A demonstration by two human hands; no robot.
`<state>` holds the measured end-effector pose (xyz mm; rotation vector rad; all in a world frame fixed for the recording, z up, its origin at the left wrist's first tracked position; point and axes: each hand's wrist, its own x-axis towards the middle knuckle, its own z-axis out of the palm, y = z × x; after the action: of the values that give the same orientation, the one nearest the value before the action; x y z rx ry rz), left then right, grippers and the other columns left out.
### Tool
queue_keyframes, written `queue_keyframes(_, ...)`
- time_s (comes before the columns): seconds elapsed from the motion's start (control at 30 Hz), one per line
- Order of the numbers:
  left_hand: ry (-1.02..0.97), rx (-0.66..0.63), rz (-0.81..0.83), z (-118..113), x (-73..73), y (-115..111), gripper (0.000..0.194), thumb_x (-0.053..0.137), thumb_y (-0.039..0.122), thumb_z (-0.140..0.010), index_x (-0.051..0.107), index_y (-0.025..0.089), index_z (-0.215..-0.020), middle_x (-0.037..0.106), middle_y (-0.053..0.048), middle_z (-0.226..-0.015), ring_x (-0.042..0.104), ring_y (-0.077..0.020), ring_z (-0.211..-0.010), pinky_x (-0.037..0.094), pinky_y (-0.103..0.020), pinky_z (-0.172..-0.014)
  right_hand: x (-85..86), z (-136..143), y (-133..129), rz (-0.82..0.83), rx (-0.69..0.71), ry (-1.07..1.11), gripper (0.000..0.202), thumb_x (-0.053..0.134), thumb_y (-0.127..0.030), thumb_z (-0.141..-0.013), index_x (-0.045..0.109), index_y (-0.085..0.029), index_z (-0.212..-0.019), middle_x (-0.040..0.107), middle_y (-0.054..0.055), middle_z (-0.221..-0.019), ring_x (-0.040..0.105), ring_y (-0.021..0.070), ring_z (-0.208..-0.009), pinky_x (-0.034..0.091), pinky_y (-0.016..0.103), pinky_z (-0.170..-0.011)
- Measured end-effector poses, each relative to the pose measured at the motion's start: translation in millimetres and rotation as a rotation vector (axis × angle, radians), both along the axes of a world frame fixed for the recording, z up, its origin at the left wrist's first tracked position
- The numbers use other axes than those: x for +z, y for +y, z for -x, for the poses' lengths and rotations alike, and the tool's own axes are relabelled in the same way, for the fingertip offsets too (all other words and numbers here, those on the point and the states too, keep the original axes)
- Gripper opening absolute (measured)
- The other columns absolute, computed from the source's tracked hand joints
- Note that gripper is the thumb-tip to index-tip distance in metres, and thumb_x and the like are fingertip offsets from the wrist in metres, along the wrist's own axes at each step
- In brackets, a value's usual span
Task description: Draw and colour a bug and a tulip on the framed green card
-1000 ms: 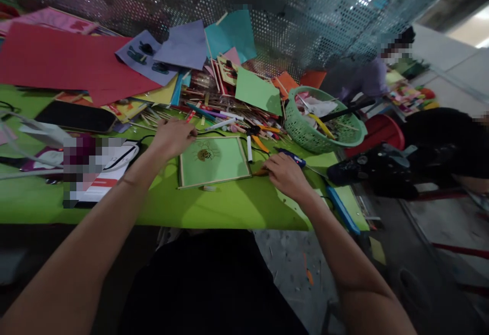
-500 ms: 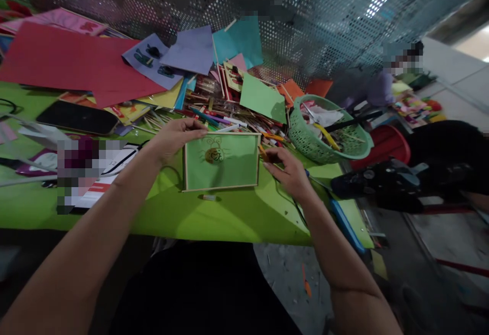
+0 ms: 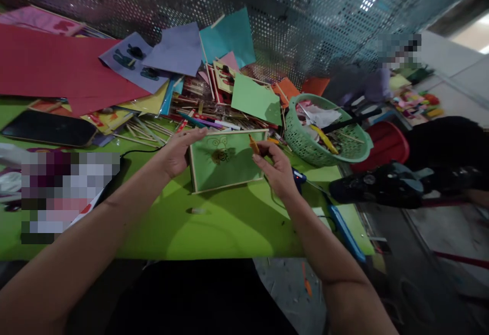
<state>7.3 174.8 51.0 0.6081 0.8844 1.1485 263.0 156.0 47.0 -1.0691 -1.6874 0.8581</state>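
A green framed picture (image 3: 208, 176) with thin wooden strips along its edges is tilted toward me above the table. It bears a line drawing of a small figure with a brown-orange patch. My left hand (image 3: 178, 155) grips its upper left corner, fingers closed on the frame. In my right hand (image 3: 275, 168) an orange marker (image 3: 253, 145) is pinched, its tip pointing up over the picture's right part. Below the picture, a small pale marker cap (image 3: 198, 211) lies on the green tabletop (image 3: 225, 235).
Behind are loose wooden sticks (image 3: 143, 131), markers and coloured paper sheets (image 3: 175, 49). A green basket (image 3: 324, 146) of tools stands right, beside a red bin (image 3: 387, 146). A blue glue gun (image 3: 299, 177) lies by my right wrist. A black phone (image 3: 49, 128) lies left.
My right hand has brought the orange marker leftward from beside the frame to over the picture. The picture has tilted slightly, and the view has shifted a little.
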Motion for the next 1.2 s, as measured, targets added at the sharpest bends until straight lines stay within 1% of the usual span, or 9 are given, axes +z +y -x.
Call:
queue_keyframes(0.17,-0.030,-0.043,0.030,-2.9,0.5,5.2,0.032,0.076,0.039,-0.078,0.075,0.012,-0.097,0.079,-0.012,-0.086,0.077,-0.0268,-0.083,0.061,-0.038,-0.081,-1.2,-2.8,-1.6,0.096,-0.029,0.092,0.027,0.069,-0.036,-0.087,0.065,-0.028,-0.112,0.066,0.001,-0.100,0.060,0.0161,-0.089,0.051,0.031,-0.082)
queue_keyframes(0.33,-0.124,-0.248,-0.040,0.3,-5.0,-5.8,0.050,0.068,0.049,-0.082,0.070,0.017,-0.120,0.079,-0.013,-0.102,0.073,-0.0337,-0.105,0.057,-0.047,-0.093,-0.4,-4.2,-5.9,0.125,-0.084,0.165,0.025,0.070,-0.032,-0.085,0.067,-0.028,-0.110,0.066,0.000,-0.098,0.059,0.0139,-0.084,0.051,0.028,-0.078)
queue_keyframes(0.43,-0.113,-0.258,0.012,1.5,-12.8,-15.8,0.053,0.070,0.045,-0.079,0.069,0.018,-0.124,0.080,-0.011,-0.103,0.073,-0.0344,-0.104,0.057,-0.047,-0.094,-5.2,-6.6,-6.1,0.117,-0.109,0.187,0.026,0.067,-0.032,-0.087,0.066,-0.028,-0.113,0.066,0.001,-0.103,0.060,0.0138,-0.084,0.052,0.029,-0.079)
queue_keyframes(0.53,-0.026,-0.201,0.184,-0.9,-15.7,-21.3,0.051,0.072,0.041,-0.077,0.070,0.013,-0.119,0.080,-0.014,-0.097,0.076,-0.0340,-0.094,0.060,-0.046,-0.089,-10.1,-7.8,-6.6,0.118,-0.131,0.194,0.027,0.067,-0.033,-0.088,0.065,-0.028,-0.114,0.067,0.002,-0.105,0.062,0.0146,-0.085,0.053,0.030,-0.079)
queue_keyframes(0.63,0.014,-0.180,0.311,-4.2,-12.7,-20.8,0.046,0.067,0.041,-0.084,0.069,0.011,-0.119,0.080,-0.015,-0.093,0.077,-0.0311,-0.087,0.061,-0.043,-0.086,-7.7,-7.9,-9.4,0.072,-0.111,0.056,0.025,0.068,-0.031,-0.087,0.066,-0.027,-0.112,0.070,0.002,-0.101,0.064,0.0170,-0.087,0.054,0.033,-0.080)
queue_keyframes(0.77,-0.004,-0.180,0.341,-5.3,-11.3,-16.4,0.042,0.064,0.038,-0.088,0.068,0.011,-0.121,0.080,-0.013,-0.092,0.078,-0.0265,-0.083,0.061,-0.038,-0.085,5.1,-8.1,-15.3,-0.271,-0.097,-0.405,0.023,0.063,-0.024,-0.093,0.068,-0.027,-0.115,0.073,0.003,-0.105,0.064,0.0203,-0.096,0.045,0.044,-0.099)
queue_keyframes(0.87,-0.008,-0.222,0.342,-4.8,-15.3,-14.7,0.044,0.063,0.039,-0.089,0.067,0.011,-0.122,0.081,-0.012,-0.092,0.078,-0.0262,-0.084,0.061,-0.038,-0.085,10.6,-6.8,-18.2,-0.395,-0.020,-0.544,0.030,0.060,-0.019,-0.094,0.065,-0.027,-0.122,0.073,0.004,-0.106,0.063,0.0208,-0.094,0.047,0.040,-0.090)
queue_keyframes(0.97,0.004,-0.234,0.341,-5.0,-17.8,-15.2,0.046,0.063,0.041,-0.088,0.066,0.011,-0.124,0.080,-0.013,-0.093,0.077,-0.0282,-0.088,0.061,-0.039,-0.087,8.4,-4.5,-19.2,-0.344,0.046,-0.521,0.032,0.059,-0.018,-0.095,0.061,-0.026,-0.126,0.072,0.005,-0.110,0.063,0.0202,-0.094,0.049,0.036,-0.082)
queue_keyframes(1.2,0.043,-0.208,0.348,-6.1,-14.4,-17.0,0.045,0.060,0.039,-0.089,0.067,0.012,-0.124,0.080,-0.014,-0.097,0.076,-0.0305,-0.095,0.058,-0.042,-0.092,3.1,-2.2,-20.2,-0.225,0.087,-0.481,0.022,0.059,-0.019,-0.094,0.066,-0.024,-0.114,0.069,0.004,-0.098,0.062,0.0199,-0.092,0.050,0.034,-0.080)
